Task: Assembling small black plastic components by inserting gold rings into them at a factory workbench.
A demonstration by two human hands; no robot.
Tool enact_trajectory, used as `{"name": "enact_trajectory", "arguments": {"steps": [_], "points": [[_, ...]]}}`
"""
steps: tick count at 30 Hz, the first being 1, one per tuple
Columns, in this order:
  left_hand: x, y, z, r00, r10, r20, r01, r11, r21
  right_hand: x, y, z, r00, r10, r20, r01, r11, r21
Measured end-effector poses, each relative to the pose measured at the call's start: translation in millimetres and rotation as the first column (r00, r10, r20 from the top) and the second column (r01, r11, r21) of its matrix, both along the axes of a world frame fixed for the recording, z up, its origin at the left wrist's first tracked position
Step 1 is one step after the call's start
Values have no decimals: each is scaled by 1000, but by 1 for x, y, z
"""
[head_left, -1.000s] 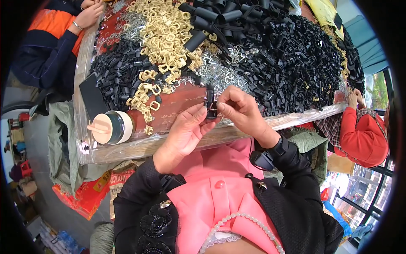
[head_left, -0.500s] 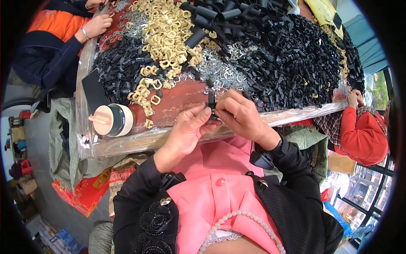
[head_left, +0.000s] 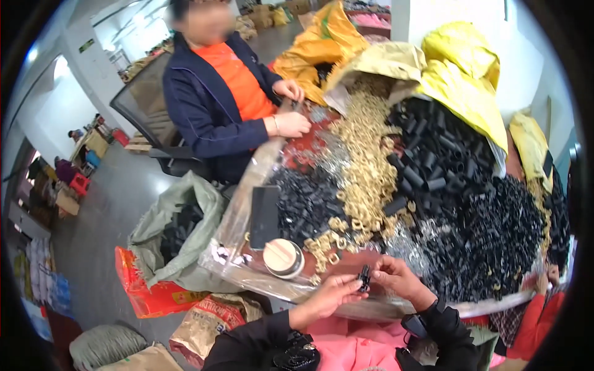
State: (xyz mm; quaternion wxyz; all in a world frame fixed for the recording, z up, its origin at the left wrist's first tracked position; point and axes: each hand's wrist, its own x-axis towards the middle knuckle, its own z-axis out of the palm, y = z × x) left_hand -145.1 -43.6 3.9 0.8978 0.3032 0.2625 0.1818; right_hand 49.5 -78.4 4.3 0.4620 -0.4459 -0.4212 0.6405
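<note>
Head view | left hand (head_left: 331, 290) and right hand (head_left: 396, 279) both pinched on black clip (head_left: 364, 278) | near desk (head_left: 371, 306) edge | tape roll (head_left: 283, 258) left

My left hand (head_left: 331, 292) and right hand (head_left: 396, 279) meet fingertip to fingertip low in the view. Both forearms come up from below in dark sleeves, wrists bent inward. Each grip looks pinched shut, though the fingers are small here.

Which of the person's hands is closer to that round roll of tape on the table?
Left. The left hand is just right of and below the tape roll. The right hand lies farther right, beyond the small black part both hands pinch.
</note>
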Motion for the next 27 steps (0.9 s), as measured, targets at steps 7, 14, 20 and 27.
{"name": "enact_trajectory", "arguments": {"steps": [7, 14, 20, 27], "points": [[-20, 1, 1, 990, 48, -133, -27, 989, 149, -27, 66, 24, 619, -164, 768, -345, 822, 453], [-22, 13, -2, 986, 82, -147, -44, 967, 250, -21, 57, 20, 536, -203, 820, -419, 778, 467], [-8, 14, -7, 991, 78, -104, -50, 967, 251, 27, 10, 34, 390, -310, 867, -279, 858, 432], [8, 8, -4, 992, 61, -110, -31, 967, 254, 69, -39, 32, 87, -479, 874, -95, 869, 486]]}}
